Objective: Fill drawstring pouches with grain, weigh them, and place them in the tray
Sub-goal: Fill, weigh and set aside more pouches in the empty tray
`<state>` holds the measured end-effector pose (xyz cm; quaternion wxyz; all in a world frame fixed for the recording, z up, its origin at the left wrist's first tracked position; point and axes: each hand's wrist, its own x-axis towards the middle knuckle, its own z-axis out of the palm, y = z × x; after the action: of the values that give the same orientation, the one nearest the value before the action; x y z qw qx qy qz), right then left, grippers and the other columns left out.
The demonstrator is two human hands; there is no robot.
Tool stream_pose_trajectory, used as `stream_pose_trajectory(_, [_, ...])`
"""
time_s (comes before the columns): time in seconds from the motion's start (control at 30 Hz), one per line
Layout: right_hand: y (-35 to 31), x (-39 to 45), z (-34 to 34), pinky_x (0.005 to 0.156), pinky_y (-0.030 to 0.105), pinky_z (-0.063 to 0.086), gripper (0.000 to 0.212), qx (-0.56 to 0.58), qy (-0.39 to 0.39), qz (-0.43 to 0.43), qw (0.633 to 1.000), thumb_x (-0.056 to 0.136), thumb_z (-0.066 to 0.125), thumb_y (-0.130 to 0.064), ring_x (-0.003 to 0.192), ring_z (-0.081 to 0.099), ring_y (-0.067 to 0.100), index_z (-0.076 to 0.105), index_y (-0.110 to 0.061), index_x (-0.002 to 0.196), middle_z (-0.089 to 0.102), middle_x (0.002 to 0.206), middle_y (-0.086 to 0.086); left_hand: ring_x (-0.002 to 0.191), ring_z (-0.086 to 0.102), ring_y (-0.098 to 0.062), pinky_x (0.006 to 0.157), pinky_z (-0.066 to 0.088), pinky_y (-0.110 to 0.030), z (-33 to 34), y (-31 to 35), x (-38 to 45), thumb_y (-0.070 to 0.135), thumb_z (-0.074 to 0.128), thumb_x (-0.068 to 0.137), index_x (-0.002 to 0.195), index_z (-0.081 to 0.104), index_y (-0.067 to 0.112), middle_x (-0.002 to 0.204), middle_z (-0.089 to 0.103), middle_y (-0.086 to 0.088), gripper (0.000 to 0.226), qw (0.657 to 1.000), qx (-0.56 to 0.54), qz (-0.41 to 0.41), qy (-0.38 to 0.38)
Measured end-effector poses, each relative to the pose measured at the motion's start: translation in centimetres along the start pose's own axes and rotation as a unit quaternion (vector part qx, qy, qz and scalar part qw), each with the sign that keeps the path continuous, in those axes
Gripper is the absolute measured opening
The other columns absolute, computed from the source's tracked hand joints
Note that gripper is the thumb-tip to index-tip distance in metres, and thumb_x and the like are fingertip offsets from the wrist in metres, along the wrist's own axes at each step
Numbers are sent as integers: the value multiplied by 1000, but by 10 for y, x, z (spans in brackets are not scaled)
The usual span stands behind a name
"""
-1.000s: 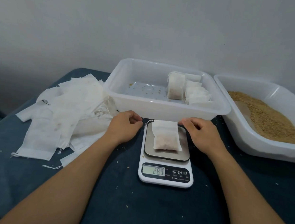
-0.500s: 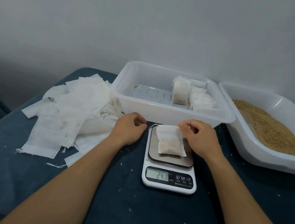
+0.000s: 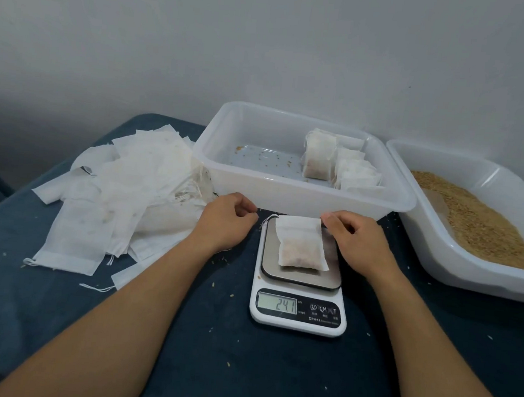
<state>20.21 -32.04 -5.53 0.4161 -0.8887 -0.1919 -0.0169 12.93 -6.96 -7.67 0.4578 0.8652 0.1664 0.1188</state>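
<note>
A filled white drawstring pouch (image 3: pixel 301 245) lies on the platform of a small digital scale (image 3: pixel 297 307), whose display reads 24.1. My right hand (image 3: pixel 357 240) pinches the pouch's top right corner. Just left of the scale, my left hand (image 3: pixel 224 223) rests on the table with loosely curled fingers; the pouch's drawstring end lies free beside its fingertips. Behind the scale stands the clear tray (image 3: pixel 301 198), with several filled pouches (image 3: pixel 319 155) in its right half.
A heap of empty white pouches (image 3: pixel 123 193) covers the table's left side. At the right a white tub (image 3: pixel 468 271) holds loose brown grain (image 3: pixel 478 221). Stray grains dot the dark blue table top (image 3: pixel 241 369). A grey wall rises close behind.
The scale reading dropped from 26.9 to 24.1. My right fingers moved onto the pouch's top right corner. The left hand stayed beside the scale.
</note>
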Motion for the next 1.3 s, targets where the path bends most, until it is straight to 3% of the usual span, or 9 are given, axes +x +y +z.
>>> stream_pose_trajectory(0.1, [-6, 0, 6, 79, 32, 54, 23, -15, -23, -12, 1000, 96, 61, -52, 84, 67, 13, 72, -42, 79, 75, 86, -11, 81, 59, 5, 63, 38, -7, 1, 1, 0, 27, 69, 93, 100, 69, 30, 89, 68, 16, 7, 1000, 4, 1, 0])
stream_pose_trajectory(0.2, [-10, 1, 7, 72, 27, 49, 10, -16, -29, -24, 999, 92, 70, -47, 75, 60, 7, 73, -42, 84, 70, 85, -5, 82, 59, 6, 66, 39, -9, 0, 1, -1, 27, 69, 93, 100, 70, 30, 88, 68, 17, 7, 1000, 3, 3, -1])
stream_pose_trajectory(0.33, [-24, -2, 3, 65, 6, 40, 8, -2, -44, -43, 998, 90, 77, -36, 69, 54, -5, 73, -35, 84, 64, 86, -13, 83, 61, 3, 65, 41, -11, 0, 1, -2, 27, 68, 94, 100, 70, 30, 89, 69, 15, 7, 1000, 3, 2, -3])
stream_pose_trajectory(0.5, [-62, -10, -17, 57, 17, 47, 9, 14, -67, -123, 990, 96, 67, -42, 59, 56, 3, 65, -40, 87, 66, 82, -26, 75, 62, -1, 58, 42, -16, -2, 2, -3, 30, 69, 93, 94, 68, 32, 84, 69, 15, 3, 1000, 6, 4, -1])
stream_pose_trajectory(0.73, [-114, 33, -53, 58, 11, 49, 12, 44, 78, -159, 983, 99, 66, -31, 60, 67, 3, 64, -34, 88, 72, 77, -16, 84, 61, 4, 78, 47, -23, -1, 2, -2, 29, 69, 93, 97, 68, 34, 87, 69, 17, 6, 1000, 10, 4, -11])
stream_pose_trajectory(0.83, [-117, 74, -60, 60, 15, 54, 10, 46, 92, -118, 988, 100, 66, -24, 62, 70, 5, 66, -28, 90, 75, 73, -13, 87, 61, 3, 81, 48, -22, -1, 2, -2, 30, 68, 93, 96, 67, 35, 88, 69, 17, 7, 1000, 10, 3, -14])
stream_pose_trajectory(1.03, [-87, 145, -38, 89, 45, 62, 7, 20, 4, 19, 1000, 95, 65, -16, 77, 77, 22, 68, -13, 90, 77, 72, 0, 84, 59, 6, 65, 37, -4, 0, 2, -3, 29, 68, 94, 95, 64, 37, 86, 67, 19, 9, 1000, 7, 9, -13])
stream_pose_trajectory(1.2, [-60, 179, -13, 87, 45, 63, 14, 23, -26, 117, 992, 92, 61, -4, 77, 78, 28, 66, -8, 80, 74, 70, 7, 85, 60, 5, 67, 39, -5, 2, -1, -2, 30, 67, 94, 98, 65, 36, 88, 67, 19, 8, 1000, 0, 11, -13])
stream_pose_trajectory(1.3, [-46, 190, -5, 83, 40, 64, 19, 37, -17, 165, 985, 94, 62, 2, 78, 72, 26, 62, -10, 80, 70, 92, 16, 85, 60, 5, 67, 39, -4, 4, -3, 0, 30, 66, 94, 99, 66, 36, 88, 67, 19, 7, 1000, -3, 12, -11])
